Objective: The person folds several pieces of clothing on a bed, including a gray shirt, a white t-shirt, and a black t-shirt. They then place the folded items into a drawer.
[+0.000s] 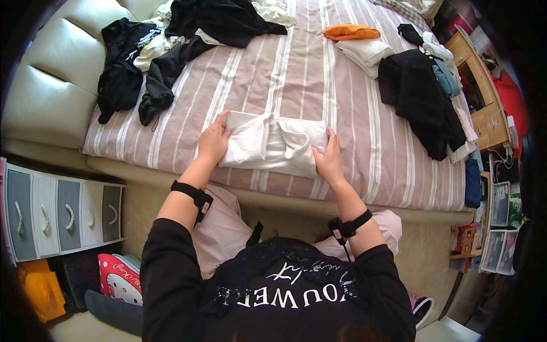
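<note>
A white garment (252, 147) with a collar lies folded into a wide rectangle on the striped bedspread (295, 81), near the bed's front edge. My left hand (214, 139) grips its left end, thumb on top and fingers at the upper corner. At the right end, my right hand (328, 158) holds the cloth between thumb and fingers. The collar stands up a little, just left of my right hand. The fingers under the fabric are partly hidden.
Black clothes (226, 21) and light ones are heaped at the back left. An orange folded cloth (351, 31) touches a white folded one (365, 55). A black garment (416, 94) lies at the right. A drawer cabinet (64, 213) stands left; a wooden desk (483, 102) stands right.
</note>
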Available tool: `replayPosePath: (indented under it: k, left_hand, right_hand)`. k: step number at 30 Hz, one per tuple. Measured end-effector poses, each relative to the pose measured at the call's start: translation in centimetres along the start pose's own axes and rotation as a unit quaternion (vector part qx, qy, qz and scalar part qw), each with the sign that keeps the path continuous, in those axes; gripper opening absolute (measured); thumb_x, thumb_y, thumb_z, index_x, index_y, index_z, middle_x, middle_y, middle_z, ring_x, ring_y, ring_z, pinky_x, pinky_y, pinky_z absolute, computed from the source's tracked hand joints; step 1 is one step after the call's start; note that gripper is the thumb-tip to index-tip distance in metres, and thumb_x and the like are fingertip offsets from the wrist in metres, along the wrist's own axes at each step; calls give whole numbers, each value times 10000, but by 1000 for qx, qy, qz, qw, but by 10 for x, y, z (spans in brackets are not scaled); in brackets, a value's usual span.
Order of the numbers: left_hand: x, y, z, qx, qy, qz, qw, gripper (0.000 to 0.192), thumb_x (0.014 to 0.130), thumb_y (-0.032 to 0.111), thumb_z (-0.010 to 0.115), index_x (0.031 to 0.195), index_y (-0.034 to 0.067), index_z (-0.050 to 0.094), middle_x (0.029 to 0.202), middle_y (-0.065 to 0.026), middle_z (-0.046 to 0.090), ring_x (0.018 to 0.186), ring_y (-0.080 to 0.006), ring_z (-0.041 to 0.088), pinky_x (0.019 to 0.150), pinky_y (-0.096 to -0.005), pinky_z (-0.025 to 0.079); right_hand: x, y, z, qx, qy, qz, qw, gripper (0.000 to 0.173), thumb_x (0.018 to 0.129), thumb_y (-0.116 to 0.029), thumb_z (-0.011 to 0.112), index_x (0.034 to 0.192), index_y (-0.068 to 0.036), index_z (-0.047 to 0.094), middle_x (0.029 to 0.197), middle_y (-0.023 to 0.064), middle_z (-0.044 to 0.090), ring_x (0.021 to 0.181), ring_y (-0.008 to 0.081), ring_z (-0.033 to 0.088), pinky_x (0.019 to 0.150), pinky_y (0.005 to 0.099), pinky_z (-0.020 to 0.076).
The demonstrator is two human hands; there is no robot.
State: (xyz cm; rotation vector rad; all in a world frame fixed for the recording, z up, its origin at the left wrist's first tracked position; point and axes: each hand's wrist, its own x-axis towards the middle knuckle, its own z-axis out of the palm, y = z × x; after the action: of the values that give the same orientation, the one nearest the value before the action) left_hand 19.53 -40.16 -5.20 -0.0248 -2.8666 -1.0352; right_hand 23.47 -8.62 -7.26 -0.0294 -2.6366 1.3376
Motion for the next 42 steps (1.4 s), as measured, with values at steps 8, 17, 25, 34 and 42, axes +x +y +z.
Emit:
replayPosePath:
  k: [8, 17, 25, 34, 42]
  left_hand:
    - [-18, 8, 17, -72, 10, -17, 997, 523, 731, 131, 711, 1196, 2, 510, 1071, -194, 610, 968, -381, 588, 862, -399, 466]
    - [-43, 46, 16, -56, 42, 188, 980, 466, 698, -77, 622, 1131, 57, 514, 880, -98, 546, 879, -317, 523, 760, -418, 442]
    - [-44, 36, 11, -117, 15, 28, 993, 288, 716, 27, 713, 958, 46, 558, 829, -122, 580, 776, -315, 563, 695, -403, 447]
    - [-31, 5, 12, -81, 8, -144, 986, 431, 795, 196, 688, 1105, -17, 480, 1016, -221, 611, 949, -379, 597, 788, -417, 466]
    - [-44, 55, 10, 57, 18, 198, 978, 496, 795, 235, 687, 1200, 8, 513, 1242, -189, 502, 1164, -351, 463, 973, -447, 377]
  right_hand:
    - [27, -74, -20, -49, -23, -198, 979, 513, 772, -53, 636, 1262, -70, 487, 1305, 121, 458, 1192, 344, 415, 1024, 449, 325]
    - [59, -111, 15, -240, -224, -469, 820, 409, 733, -24, 669, 1121, -115, 573, 1366, 21, 460, 1326, 277, 338, 1059, 473, 316]
    - [82, -82, 40, 68, -289, -244, 923, 209, 685, 19, 674, 794, -38, 505, 793, 92, 589, 792, 234, 586, 690, 327, 466]
    - [75, -86, 24, 17, -113, -189, 975, 359, 834, -171, 655, 1115, -9, 502, 1164, 169, 540, 1042, 304, 558, 890, 389, 451]
    - [-15, -41, -33, -238, -131, -256, 928, 769, 759, -383, 721, 1379, -94, 370, 1429, 128, 357, 1336, 324, 309, 1074, 527, 266]
